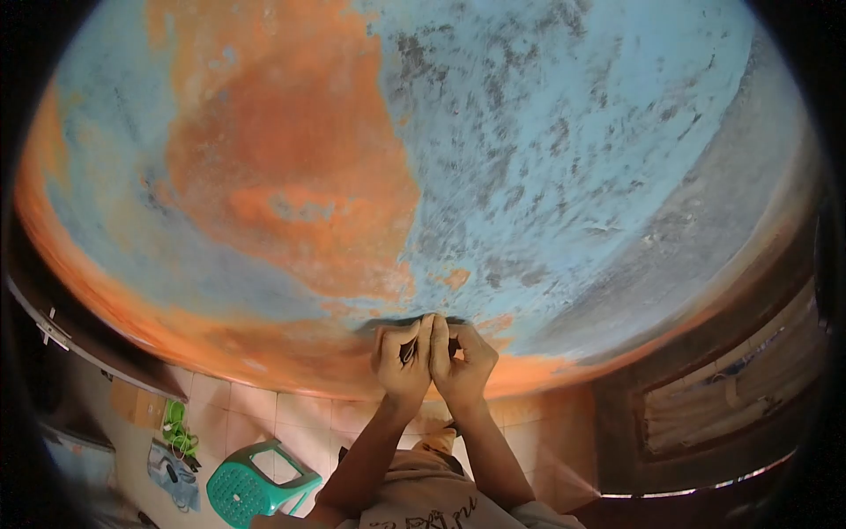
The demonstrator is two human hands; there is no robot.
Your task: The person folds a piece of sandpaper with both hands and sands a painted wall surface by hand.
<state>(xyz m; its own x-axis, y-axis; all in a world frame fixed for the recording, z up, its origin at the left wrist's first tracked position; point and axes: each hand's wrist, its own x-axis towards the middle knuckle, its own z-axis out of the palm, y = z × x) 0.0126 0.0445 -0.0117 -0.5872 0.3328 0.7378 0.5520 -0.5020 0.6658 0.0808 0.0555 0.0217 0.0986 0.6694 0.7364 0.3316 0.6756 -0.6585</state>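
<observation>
My left hand (402,363) and my right hand (464,363) are side by side in the middle of the head view, touching each other. Both have their fingers curled in, with the fingertips pinched together at the lower part of a painted wall (529,167). Whatever the fingertips grip, if anything, is too small or hidden to make out. Behind the hands the wall is orange, and a dark shadow falls on it beside them. Higher up, worn orange paint covers the left, and scraped light blue with dark grey patches the right.
Below left, a green plastic stool (251,489) stands on the tiled floor (304,413). Beyond it lie a bright green bundle (179,429), a blue cloth-like item (167,472) and a brown box (137,404). A wooden-framed panel with a curtain (731,392) is at the right.
</observation>
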